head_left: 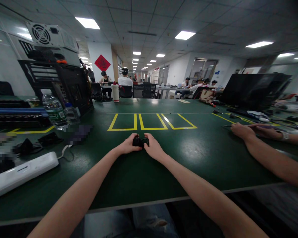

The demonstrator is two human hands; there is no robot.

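Observation:
Just in front of the yellow-taped outlines, my two hands meet over the green table (119,178). My left hand (128,144) is closed, thumb and fingers around a small black rounded object (137,141). From the other side my right hand (153,147) grips a dark, round-edged part (145,141) that touches or joins it. Whether these are two pieces or one hinged thing I cannot tell; the fingers hide much of it.
Yellow tape outlines (152,128) lie beyond my hands. A white power strip (24,172), a water bottle (54,109) and an open computer case (69,86) stand left. At right are a co-worker's hands (243,131) and a black monitor (254,91). A white cup (115,93) stands at the far edge.

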